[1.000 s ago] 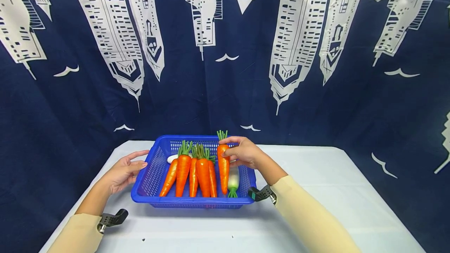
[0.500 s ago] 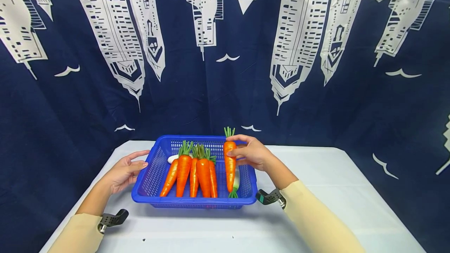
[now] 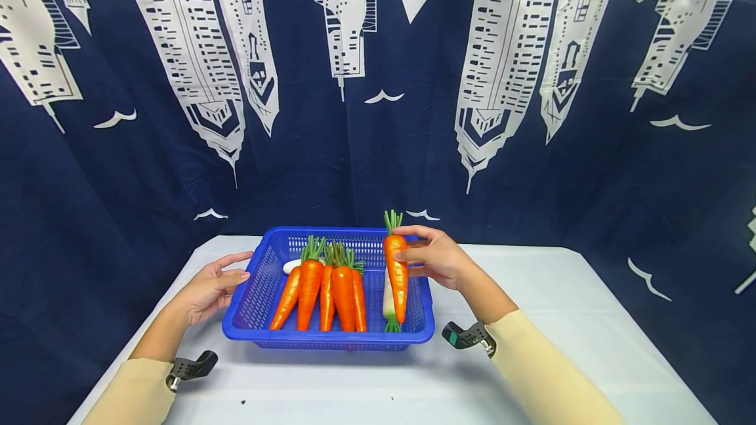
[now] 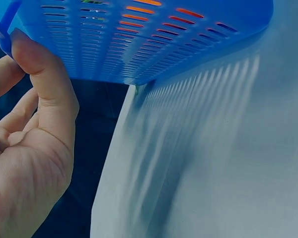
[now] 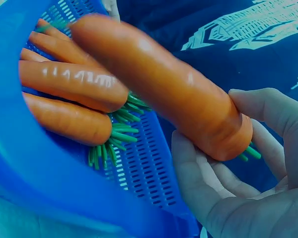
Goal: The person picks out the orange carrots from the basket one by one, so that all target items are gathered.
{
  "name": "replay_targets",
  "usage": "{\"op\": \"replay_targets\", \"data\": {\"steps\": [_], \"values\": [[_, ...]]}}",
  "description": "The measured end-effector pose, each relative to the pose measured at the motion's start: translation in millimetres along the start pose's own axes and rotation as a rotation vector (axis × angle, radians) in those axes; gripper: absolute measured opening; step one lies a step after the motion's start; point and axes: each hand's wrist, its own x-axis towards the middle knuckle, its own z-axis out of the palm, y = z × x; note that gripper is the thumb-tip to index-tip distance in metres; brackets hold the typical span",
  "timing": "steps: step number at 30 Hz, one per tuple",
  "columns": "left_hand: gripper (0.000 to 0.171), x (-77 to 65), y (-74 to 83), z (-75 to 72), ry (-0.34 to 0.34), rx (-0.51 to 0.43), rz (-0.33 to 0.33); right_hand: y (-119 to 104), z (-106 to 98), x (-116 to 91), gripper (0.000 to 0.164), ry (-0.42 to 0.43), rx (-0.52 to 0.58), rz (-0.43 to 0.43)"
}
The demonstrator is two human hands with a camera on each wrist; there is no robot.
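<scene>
My right hand [image 3: 441,260] pinches a carrot [image 3: 398,271] near its leafy top, tilted, above the right part of a blue plastic basket [image 3: 327,337]. Fingers and thumb lie around the carrot's thick end in the right wrist view. Beneath it, partly covered, a white radish [image 3: 388,303] with green leaves lies inside the basket. At the basket's left side, my left hand [image 3: 203,294] holds the rim [image 4: 4,29] between thumb and fingers. Several carrots [image 3: 310,290] lie side by side in the basket's left and middle.
A white rounded thing [image 3: 291,266], mostly hidden, lies behind the carrots at the basket's back left. The basket stands on a white-covered table [image 3: 531,320]. Behind it hangs a dark blue cloth [image 3: 354,169] printed with white buildings.
My right hand has carried the carrot to the right and slightly up, from over the basket's inner right part to above the radish. The left hand has stayed at the rim.
</scene>
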Motion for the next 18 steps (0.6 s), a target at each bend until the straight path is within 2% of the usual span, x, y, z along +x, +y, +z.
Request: {"op": "replay_targets", "data": {"steps": [6, 18], "values": [[0.071, 0.2, 1.0, 1.1, -0.004, 0.004, 0.004, -0.7, -8.6, -7.3, 0.052, 0.018, 0.048, -0.005], [0.071, 0.3, 0.1, 1.3, 0.002, 0.010, 0.004, 7.3, -27.5, -17.6, 0.058, 0.049, 0.072, -0.029]]}}
